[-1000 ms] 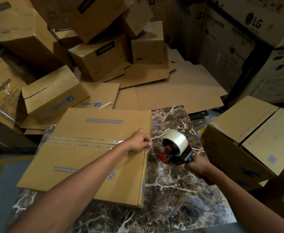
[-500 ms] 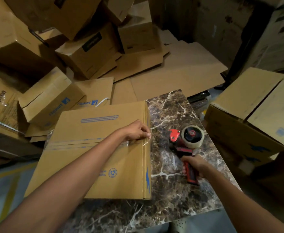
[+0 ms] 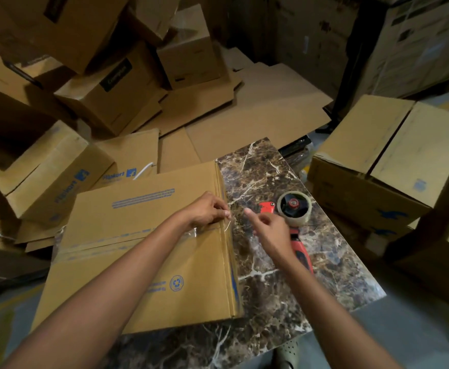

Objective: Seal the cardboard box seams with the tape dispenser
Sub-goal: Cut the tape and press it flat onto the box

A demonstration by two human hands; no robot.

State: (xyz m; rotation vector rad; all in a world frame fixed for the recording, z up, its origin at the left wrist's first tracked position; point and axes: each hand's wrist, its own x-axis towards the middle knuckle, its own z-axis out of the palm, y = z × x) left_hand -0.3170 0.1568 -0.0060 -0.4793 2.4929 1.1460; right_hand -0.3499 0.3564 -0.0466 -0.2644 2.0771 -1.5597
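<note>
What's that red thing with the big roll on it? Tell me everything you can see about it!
That is the tape dispenser. It lies on its side on the dark marble table, to the right of the flat cardboard box. It has a red, plastic-looking frame, a red and black handle pointing toward the person, and a round roll of clear tape around a black hub with a red centre. The right hand hovers in front of its middle with a finger pointing left; whether it touches the dispenser cannot be told.

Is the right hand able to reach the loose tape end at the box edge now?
Probably yes. The right hand is empty, its forefinger points toward the tape end, and only bare marble table lies between them.
</note>
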